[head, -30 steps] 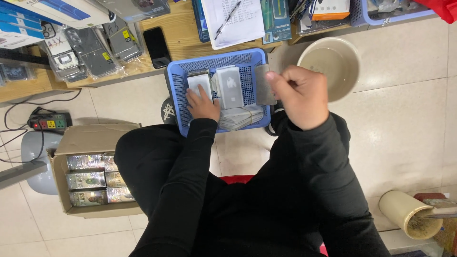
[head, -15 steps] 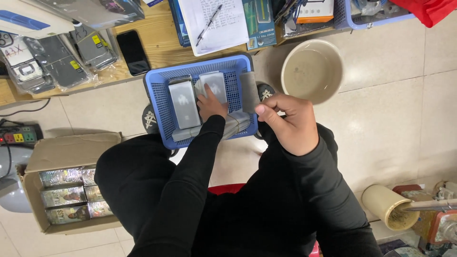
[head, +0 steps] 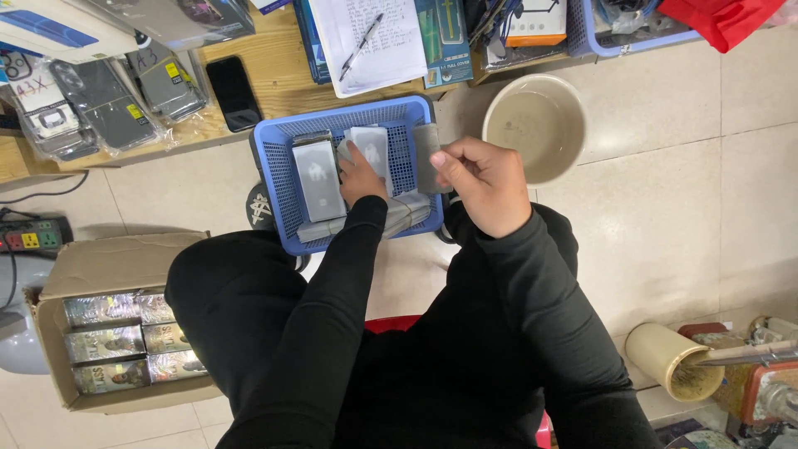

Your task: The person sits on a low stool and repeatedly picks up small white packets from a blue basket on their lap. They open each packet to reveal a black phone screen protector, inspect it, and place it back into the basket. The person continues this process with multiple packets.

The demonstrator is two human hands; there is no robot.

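Open tiled floor (head: 665,208) lies at three o'clock of the blue basket (head: 274,179). A beige bowl (head: 532,125) crowds it at two o'clock, a cluttered wooden shelf (head: 266,66) blocks twelve, and a cardboard box (head: 91,274) sits at eight.

Right hand (head: 485,185) has carried its grey card (head: 426,158) toward the basket (head: 274,166)

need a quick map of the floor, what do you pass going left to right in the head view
power strip → cardboard box → blue basket with left hand inside → right hand holding a grey card → beige bowl → cardboard tube
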